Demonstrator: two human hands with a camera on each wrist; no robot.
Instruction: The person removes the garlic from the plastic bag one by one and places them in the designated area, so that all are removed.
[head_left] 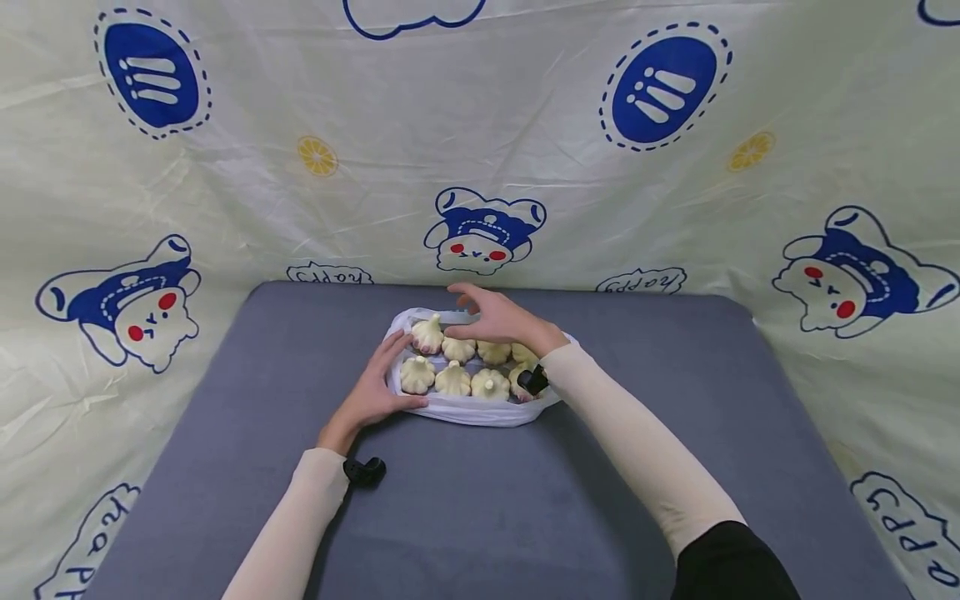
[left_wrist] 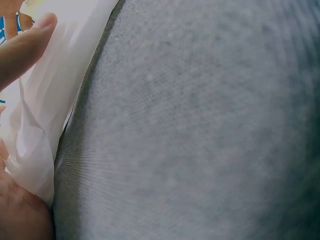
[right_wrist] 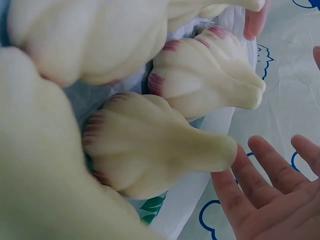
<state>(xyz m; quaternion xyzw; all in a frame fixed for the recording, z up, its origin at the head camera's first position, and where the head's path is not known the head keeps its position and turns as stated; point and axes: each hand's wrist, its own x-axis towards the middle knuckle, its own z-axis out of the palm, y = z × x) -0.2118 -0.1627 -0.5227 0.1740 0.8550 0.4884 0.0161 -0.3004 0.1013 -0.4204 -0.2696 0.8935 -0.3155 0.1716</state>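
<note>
- Garlic bulbs, pale with purple streaks by the base in the right wrist view, sit in two rows, stems mostly up.
- They fill a white plastic bag with its rim folded outward, near the counter's far edge and roughly midway between its left and right edges.
- The left hand rests against the end of the bag toward the counter's left edge, fingers reaching along that side and thumb along the front rim; the gap between thumb and fingers is wide.
- The right hand is above the back row, its fingers spread wide and holding nothing; in its wrist view one finger is close to a bulb's stem, and I cannot tell whether they touch.
- Small black devices sit on both wrists, over cream sleeves.
- The grey counter spreads around the bag.
- Past its far edge hangs a pale backdrop with blue bear prints and orange slices.
</note>
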